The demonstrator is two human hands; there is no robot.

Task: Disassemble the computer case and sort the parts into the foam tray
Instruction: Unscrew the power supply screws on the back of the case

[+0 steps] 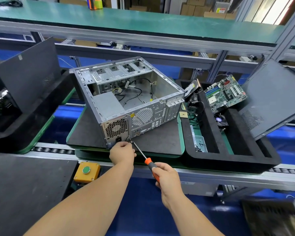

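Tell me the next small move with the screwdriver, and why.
Probably keep turning the screwdriver to back out the screw at the rear panel of the case: its tip sits there, the right hand grips the handle, and the left hand is beside the tip.

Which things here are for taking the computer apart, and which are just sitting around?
For the job: computer case, screwdriver, left hand, right hand, foam tray, motherboard.

Just sitting around: yellow button box, orange and green item on the shelf.

Computer case (126, 97) on mat (160, 140), foam tray (209, 154) to its right holding motherboard (226, 93), side panel (272, 99) leaning at far right
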